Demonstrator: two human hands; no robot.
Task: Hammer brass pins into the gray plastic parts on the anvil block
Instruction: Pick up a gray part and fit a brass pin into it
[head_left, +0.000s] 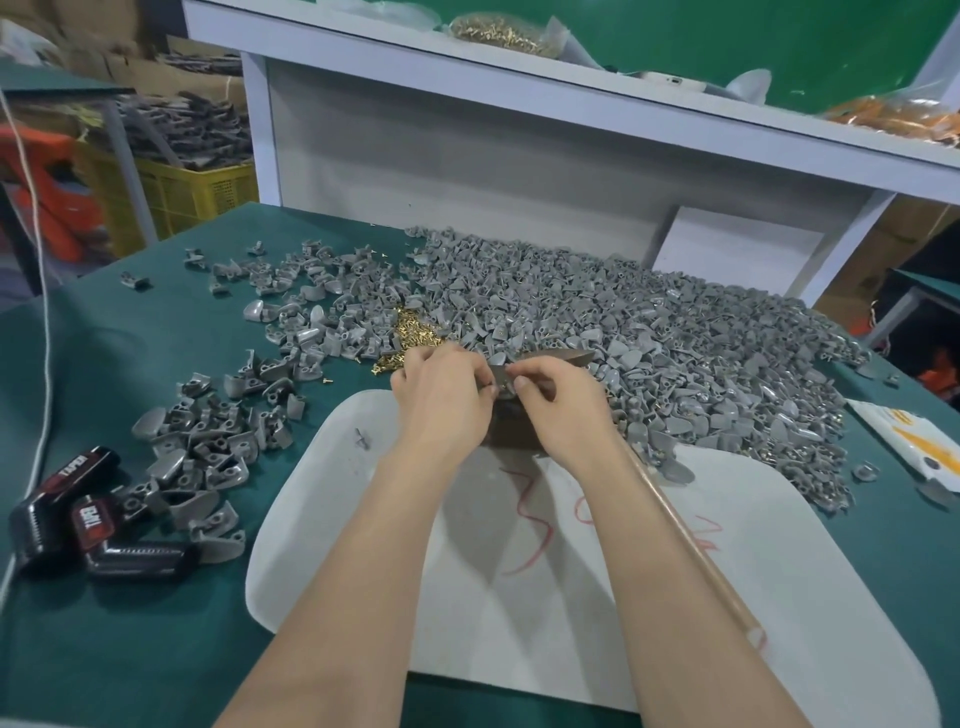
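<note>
The big green table (156, 649) holds everything. A wide pile of gray parts (649, 332) covers its far side and right side. A white tray (779, 597) lies close to the person.

The hammer (691, 551) has a long wooden handle. The handle runs from the near right, across the tray, up to the right hand. Its dark head sticks out past that hand and points far and right.

The brown anvil block (511, 423) sits at the far edge of the tray, mostly hidden under the two hands.

The left hand (441, 397) has its fingers curled in, and it pinches one gray part (497, 375) over the block. The right hand (561, 405) looks wrapped round the hammer near its head. Its thumb and first finger also pinch at the same part. The two hands are touching or almost touching there.

A little heap of brass pins (415, 330) shines just past the left hand.

The gray part is likely light and stiff, and its round side may be slippery. It is best held by its flat sides, with fingers away from the hole. It is too small and too hidden to tell which way it points. A pin is tiny, hard and easy to drop, and I cannot see one in the fingers. Its long side should stand straight up in the hole before any hit. The hammer is heavy at the head, so it should be held further down the handle for a swing.
</note>
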